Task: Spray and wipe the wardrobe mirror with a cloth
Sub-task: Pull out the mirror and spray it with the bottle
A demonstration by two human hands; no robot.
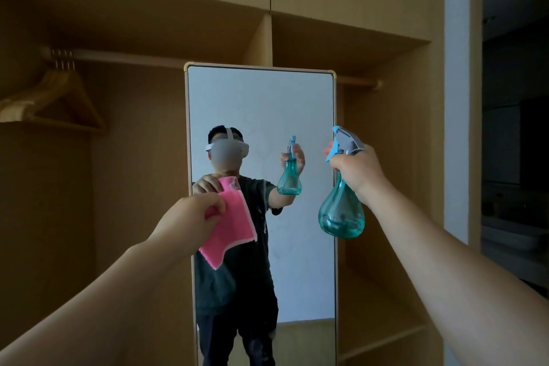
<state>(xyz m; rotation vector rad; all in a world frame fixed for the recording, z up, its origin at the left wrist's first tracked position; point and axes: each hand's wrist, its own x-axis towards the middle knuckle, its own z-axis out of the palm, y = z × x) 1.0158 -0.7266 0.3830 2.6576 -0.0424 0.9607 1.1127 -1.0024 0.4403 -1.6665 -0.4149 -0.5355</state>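
A tall mirror (297, 104) with a light wooden frame stands upright in the middle of the open wardrobe. My left hand (193, 215) pinches the top edge of a pink cloth (230, 227), which hangs down in front of the mirror's left side. My right hand (356, 168) grips the neck of a teal see-through spray bottle (341, 214). The bottle hangs level with the mirror's right edge, its blue and grey trigger head pointing left toward the glass. The mirror reflects a person holding both items.
The wardrobe (386, 157) has open wooden compartments on both sides of the mirror. A rail with several wooden hangers (56, 98) runs at upper left. Low shelves (383, 339) lie at lower right. A white wall strip (457, 98) and a dark room lie to the right.
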